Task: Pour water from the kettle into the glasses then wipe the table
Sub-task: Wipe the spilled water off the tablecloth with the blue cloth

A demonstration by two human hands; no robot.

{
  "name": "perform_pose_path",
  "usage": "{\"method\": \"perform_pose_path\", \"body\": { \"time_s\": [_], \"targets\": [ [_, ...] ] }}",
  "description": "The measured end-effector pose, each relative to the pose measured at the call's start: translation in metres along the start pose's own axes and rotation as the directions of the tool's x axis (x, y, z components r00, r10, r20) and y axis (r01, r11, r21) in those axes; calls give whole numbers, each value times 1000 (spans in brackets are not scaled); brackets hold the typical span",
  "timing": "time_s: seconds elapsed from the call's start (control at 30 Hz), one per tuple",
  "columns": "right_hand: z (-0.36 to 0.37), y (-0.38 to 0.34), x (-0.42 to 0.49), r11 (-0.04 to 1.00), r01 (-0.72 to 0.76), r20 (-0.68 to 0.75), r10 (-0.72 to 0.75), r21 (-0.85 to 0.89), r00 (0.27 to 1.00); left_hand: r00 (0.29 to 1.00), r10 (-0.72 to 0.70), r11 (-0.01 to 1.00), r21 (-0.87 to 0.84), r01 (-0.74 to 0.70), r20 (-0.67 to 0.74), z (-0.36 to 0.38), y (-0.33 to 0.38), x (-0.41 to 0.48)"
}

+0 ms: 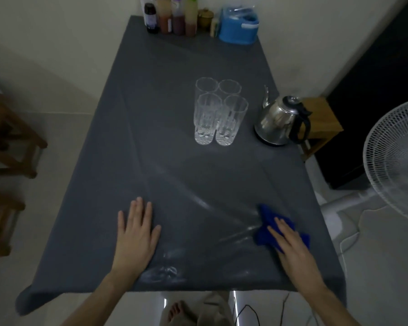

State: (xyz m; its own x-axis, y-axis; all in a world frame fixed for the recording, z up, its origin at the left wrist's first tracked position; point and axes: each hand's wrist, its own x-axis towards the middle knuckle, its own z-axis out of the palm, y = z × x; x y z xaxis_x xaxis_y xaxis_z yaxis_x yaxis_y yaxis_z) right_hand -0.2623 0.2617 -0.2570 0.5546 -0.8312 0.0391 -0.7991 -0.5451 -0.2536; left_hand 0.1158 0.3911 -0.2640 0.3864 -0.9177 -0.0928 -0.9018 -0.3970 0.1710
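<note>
Several tall clear glasses point(218, 111) stand grouped on the grey-covered table point(151, 137), right of centre. A steel kettle point(279, 122) with a black handle sits just right of them, near the table's right edge. My right hand point(292, 245) lies flat, fingers together, on a blue cloth point(269, 225) pressed to the table at the near right. My left hand point(137, 229) rests palm down on the cover at the near left, fingers spread, holding nothing. Shiny streaks show on the cover between the two hands.
Several bottles point(172, 15), a small jar and a blue plastic container point(237, 27) line the far edge against the wall. A white fan point(396, 161) stands to the right, a wooden stool point(320, 123) behind the kettle, wooden furniture point(7, 140) on the left.
</note>
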Motion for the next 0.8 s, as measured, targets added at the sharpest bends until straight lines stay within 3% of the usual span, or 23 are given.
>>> {"method": "perform_pose_path", "body": {
  "time_s": [0.13, 0.23, 0.33, 0.43, 0.53, 0.7, 0.8],
  "targets": [
    [-8, 4, 0, 972, -225, -42, 228, 75, 973, 976, 206, 976, 53, -210, 67, 8, 46, -7],
    [2, -26, 9, 931, -323, -78, 339, 171, 937, 972, 224, 972, 54, -228, 76, 10, 54, -10],
    [21, -70, 21, 959, -222, -79, 238, 175, 968, 972, 231, 971, 58, -234, 44, 11, 51, -11],
    [31, -124, 27, 991, 47, 12, -49, 126, 999, 971, 235, 971, 43, -236, 34, 11, 49, -11],
    [41, -155, 22, 955, 295, 130, -297, 32, 946, 967, 252, 967, 35, -253, 36, 10, 48, -11],
    [33, -108, 10, 929, 361, 116, -351, -78, 929, 973, 224, 975, 5, -224, 49, 10, 48, -9],
    [18, -43, -6, 962, 244, 39, -241, -120, 970, 974, 221, 975, -21, -221, 38, 9, 49, -7]
  ]
}}
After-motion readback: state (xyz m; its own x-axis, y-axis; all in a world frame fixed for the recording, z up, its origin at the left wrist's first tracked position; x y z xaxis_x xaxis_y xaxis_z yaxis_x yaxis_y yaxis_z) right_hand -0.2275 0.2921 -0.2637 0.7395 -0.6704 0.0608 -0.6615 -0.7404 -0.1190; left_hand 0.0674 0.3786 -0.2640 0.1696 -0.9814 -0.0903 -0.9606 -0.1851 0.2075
